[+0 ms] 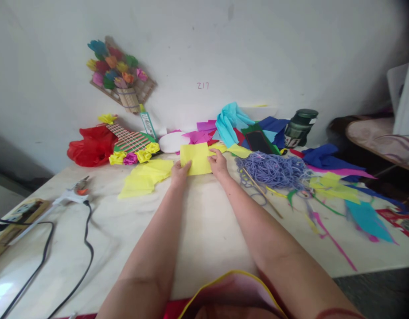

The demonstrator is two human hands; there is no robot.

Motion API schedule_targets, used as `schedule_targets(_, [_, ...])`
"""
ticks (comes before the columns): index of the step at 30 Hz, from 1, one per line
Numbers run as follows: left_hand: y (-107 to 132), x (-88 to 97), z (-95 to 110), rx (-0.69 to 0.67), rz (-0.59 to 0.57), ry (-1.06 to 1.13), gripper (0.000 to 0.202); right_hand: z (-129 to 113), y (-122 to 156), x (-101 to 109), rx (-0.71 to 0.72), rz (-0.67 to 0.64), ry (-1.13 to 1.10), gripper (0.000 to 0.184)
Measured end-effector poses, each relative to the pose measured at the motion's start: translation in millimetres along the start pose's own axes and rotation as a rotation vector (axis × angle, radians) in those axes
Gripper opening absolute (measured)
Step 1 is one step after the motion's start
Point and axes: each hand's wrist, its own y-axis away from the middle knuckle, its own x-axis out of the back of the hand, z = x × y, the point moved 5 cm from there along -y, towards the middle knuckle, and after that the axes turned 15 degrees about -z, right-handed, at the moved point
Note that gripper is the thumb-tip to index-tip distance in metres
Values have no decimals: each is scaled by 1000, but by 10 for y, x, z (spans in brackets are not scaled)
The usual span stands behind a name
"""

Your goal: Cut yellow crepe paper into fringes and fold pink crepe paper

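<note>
A folded square of yellow paper lies on the pale table far in front of me. My left hand pinches its lower left corner, fingers closed on the edge. My right hand presses on its right edge with fingers curled over the paper. A larger crumpled yellow sheet lies just left of my left hand. A heap of purple yarn with a thin wooden stick sits right of my right hand.
A glue gun with black cable lies at the left. Red paper, small paper flowers and a woven mat stand at the back left. Coloured paper sheets and scraps, a dark jar and a phone crowd the back right.
</note>
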Motion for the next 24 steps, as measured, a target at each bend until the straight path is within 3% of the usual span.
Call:
schedule_targets(2, [-12, -12, -1, -36, -41, 14, 35, -31, 17, 2, 26, -11, -2, 36])
schedule_targets(9, [-19, 19, -12, -54, -24, -19, 37, -17, 13, -4, 54, -16, -14, 36])
schedule_targets(18, [1, -2, 9, -40, -28, -27, 40, -7, -3, -44, -13, -55, -225, 11])
schedule_targets(24, [2, -8, 16, -53, -30, -2, 37, 0, 45, -25, -74, -72, -269, 35])
